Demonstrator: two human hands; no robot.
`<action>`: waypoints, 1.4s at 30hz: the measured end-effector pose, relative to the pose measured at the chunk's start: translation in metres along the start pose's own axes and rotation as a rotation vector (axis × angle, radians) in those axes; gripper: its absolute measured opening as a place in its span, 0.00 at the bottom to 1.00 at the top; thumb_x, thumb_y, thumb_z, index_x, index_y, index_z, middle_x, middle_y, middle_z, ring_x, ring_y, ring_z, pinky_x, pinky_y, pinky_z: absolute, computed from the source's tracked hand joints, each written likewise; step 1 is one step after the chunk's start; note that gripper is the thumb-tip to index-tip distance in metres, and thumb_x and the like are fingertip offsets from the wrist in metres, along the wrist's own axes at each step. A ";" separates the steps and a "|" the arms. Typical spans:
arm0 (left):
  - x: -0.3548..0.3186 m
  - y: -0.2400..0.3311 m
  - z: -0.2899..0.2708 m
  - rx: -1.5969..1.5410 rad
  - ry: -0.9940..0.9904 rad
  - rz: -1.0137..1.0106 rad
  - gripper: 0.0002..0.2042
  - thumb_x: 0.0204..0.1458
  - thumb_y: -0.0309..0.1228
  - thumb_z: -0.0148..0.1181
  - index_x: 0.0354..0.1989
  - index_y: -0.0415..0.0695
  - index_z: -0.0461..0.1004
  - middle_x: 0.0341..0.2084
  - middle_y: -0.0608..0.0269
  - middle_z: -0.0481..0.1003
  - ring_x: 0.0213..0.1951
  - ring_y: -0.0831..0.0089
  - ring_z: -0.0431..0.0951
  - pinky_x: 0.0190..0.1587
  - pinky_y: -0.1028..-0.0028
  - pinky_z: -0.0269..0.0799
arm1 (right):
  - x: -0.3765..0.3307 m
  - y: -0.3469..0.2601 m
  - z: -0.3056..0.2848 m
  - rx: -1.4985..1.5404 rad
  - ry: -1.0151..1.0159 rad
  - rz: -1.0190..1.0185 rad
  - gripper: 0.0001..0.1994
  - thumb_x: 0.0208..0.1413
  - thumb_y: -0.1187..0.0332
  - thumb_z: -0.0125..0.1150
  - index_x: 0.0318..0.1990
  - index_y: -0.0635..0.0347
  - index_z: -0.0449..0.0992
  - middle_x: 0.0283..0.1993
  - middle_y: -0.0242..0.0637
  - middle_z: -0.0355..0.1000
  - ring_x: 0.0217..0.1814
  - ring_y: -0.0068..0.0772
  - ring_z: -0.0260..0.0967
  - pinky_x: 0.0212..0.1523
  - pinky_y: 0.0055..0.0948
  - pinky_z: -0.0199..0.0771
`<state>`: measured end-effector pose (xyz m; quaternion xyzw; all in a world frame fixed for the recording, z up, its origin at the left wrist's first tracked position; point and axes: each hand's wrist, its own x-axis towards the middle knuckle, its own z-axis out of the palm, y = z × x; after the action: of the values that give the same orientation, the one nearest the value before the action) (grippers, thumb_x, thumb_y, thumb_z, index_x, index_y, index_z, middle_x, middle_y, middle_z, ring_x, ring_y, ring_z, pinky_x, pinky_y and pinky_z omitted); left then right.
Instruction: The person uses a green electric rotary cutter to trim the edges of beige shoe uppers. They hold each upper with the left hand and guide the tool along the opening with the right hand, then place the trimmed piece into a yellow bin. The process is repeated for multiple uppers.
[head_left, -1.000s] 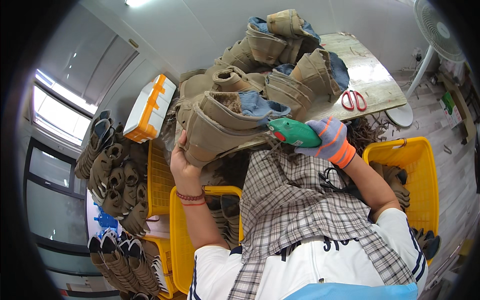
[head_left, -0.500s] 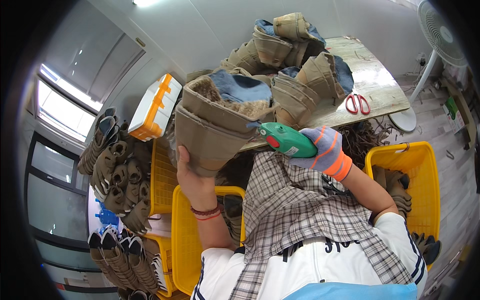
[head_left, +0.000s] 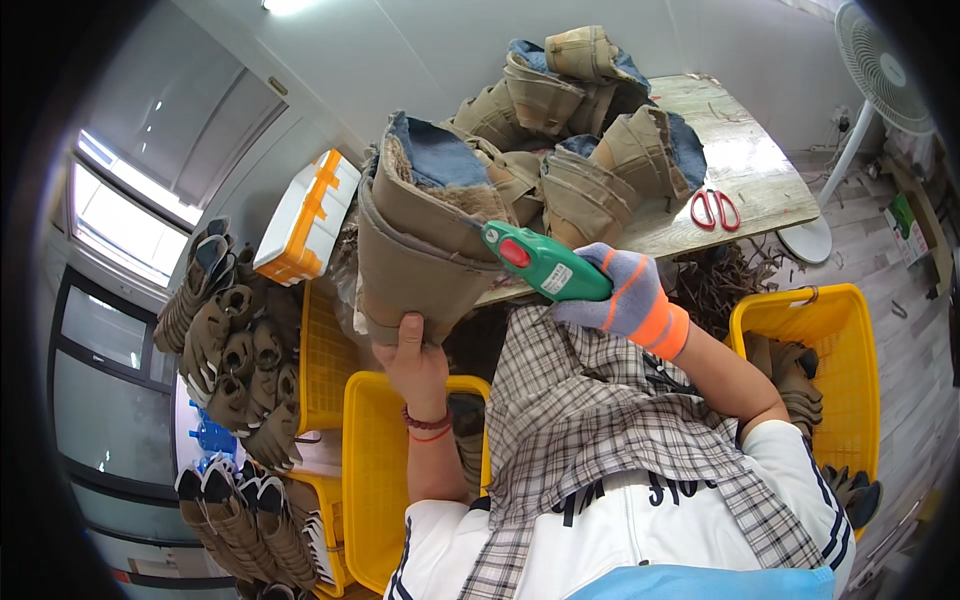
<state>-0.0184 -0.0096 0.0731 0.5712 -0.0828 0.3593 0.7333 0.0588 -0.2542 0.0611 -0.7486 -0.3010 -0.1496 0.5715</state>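
Observation:
My bare left hand [head_left: 413, 362] grips the lower part of a brown fabric boot upper [head_left: 420, 265], its thumb pressed on the outside. A tan fleece lining and a blue-grey inner piece show at the upper's open top. In my right hand [head_left: 628, 298], gloved in grey and orange, is a green handheld electric cutter [head_left: 553, 267] with a red button. The cutter's narrow tip meets the upper's right edge just below the rim; the blade itself is too small to make out. More boot uppers [head_left: 590, 197] lie piled behind on the wooden table [head_left: 735, 130].
Red-handled scissors [head_left: 715, 208] rest near the table's right edge. Yellow crates [head_left: 362, 480] with brown uppers stand below on both sides, one [head_left: 860, 370] at the right. Brown scraps [head_left: 715, 285] are heaped under the table. A white fan [head_left: 880, 70] stands at the far right.
The boot upper has turned in my left hand, its rim now tilting down to the right. The cutter has moved left and slightly up with my right hand.

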 end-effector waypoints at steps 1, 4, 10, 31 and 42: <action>0.004 -0.003 -0.002 0.119 -0.018 0.046 0.21 0.53 0.28 0.57 0.55 0.36 0.64 0.50 0.60 0.69 0.49 0.72 0.69 0.52 0.73 0.63 | 0.003 0.001 0.003 0.071 0.011 0.024 0.29 0.29 0.51 0.77 0.37 0.62 0.76 0.25 0.40 0.75 0.25 0.31 0.74 0.29 0.25 0.73; 0.032 -0.003 -0.009 0.433 -0.080 0.177 0.18 0.53 0.25 0.58 0.52 0.35 0.68 0.48 0.61 0.72 0.47 0.74 0.70 0.50 0.76 0.64 | 0.007 0.011 0.000 0.092 0.065 0.094 0.29 0.30 0.53 0.77 0.39 0.62 0.76 0.26 0.39 0.75 0.26 0.26 0.74 0.30 0.24 0.73; 0.138 -0.010 0.005 0.774 -0.186 0.372 0.11 0.51 0.27 0.60 0.39 0.31 0.73 0.34 0.57 0.77 0.36 0.72 0.73 0.42 0.74 0.66 | 0.010 0.021 -0.026 0.241 0.178 0.202 0.23 0.38 0.60 0.75 0.40 0.62 0.74 0.28 0.31 0.75 0.28 0.15 0.69 0.30 0.20 0.72; 0.165 0.024 0.046 -0.227 -0.056 -0.003 0.19 0.55 0.29 0.56 0.53 0.35 0.65 0.48 0.55 0.71 0.46 0.64 0.73 0.50 0.64 0.72 | 0.007 0.044 -0.033 -0.168 0.209 0.121 0.26 0.34 0.52 0.75 0.38 0.60 0.75 0.27 0.39 0.76 0.26 0.32 0.75 0.28 0.27 0.74; 0.087 -0.008 0.040 -0.482 -0.009 -0.335 0.17 0.54 0.26 0.57 0.52 0.39 0.67 0.47 0.59 0.72 0.48 0.67 0.73 0.50 0.64 0.72 | -0.004 0.011 -0.019 -0.156 0.066 0.100 0.26 0.33 0.50 0.75 0.37 0.58 0.76 0.25 0.38 0.75 0.25 0.33 0.75 0.28 0.27 0.73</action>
<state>0.0618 -0.0088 0.1267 0.3879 -0.0736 0.2004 0.8966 0.0645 -0.2750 0.0563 -0.7995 -0.2319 -0.1683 0.5279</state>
